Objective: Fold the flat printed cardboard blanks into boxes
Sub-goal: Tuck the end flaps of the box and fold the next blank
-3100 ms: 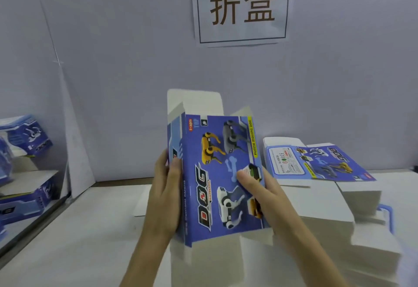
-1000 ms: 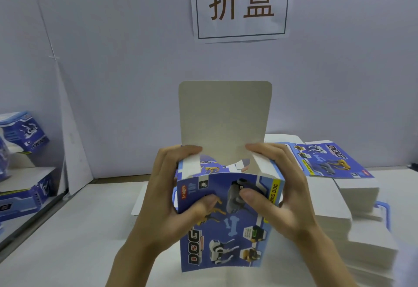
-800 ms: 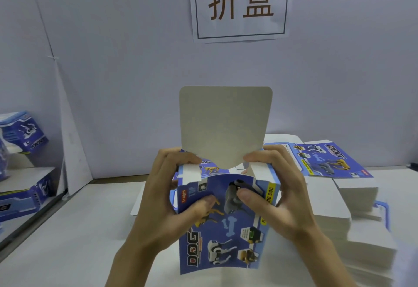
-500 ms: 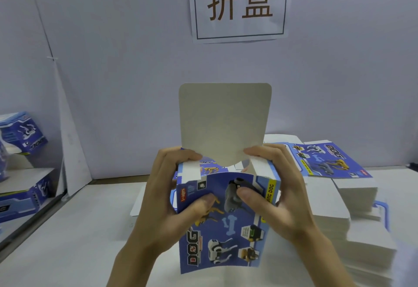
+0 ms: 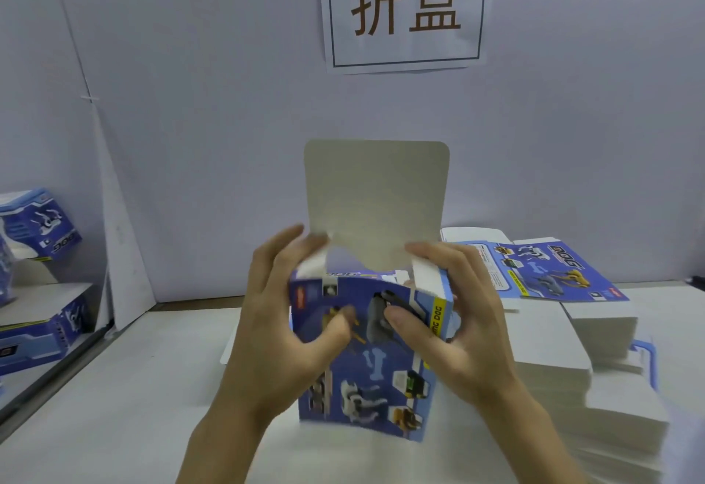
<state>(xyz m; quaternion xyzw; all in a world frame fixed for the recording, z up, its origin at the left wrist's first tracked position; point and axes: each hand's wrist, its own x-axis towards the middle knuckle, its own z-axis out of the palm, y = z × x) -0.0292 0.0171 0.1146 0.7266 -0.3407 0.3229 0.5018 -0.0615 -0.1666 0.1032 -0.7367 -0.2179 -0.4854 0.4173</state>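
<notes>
A blue printed box with toy dogs on it stands upright on the white table, opened into a tube. Its big grey lid flap sticks straight up. My left hand grips the box's left side, thumb on the front and fingers over the left side flap. My right hand grips the right side, thumb on the front and fingers on the small white right flap. A stack of flat printed blanks lies to the right.
Folded blue boxes sit on a low shelf at the far left, with more below. Piles of white-backed blanks fill the table's right side. A wall with a paper sign stands close behind.
Three seconds ago the box was held up flat in both hands. Now it stands on the table. In the last second my fingers have pressed the side flaps inward.
</notes>
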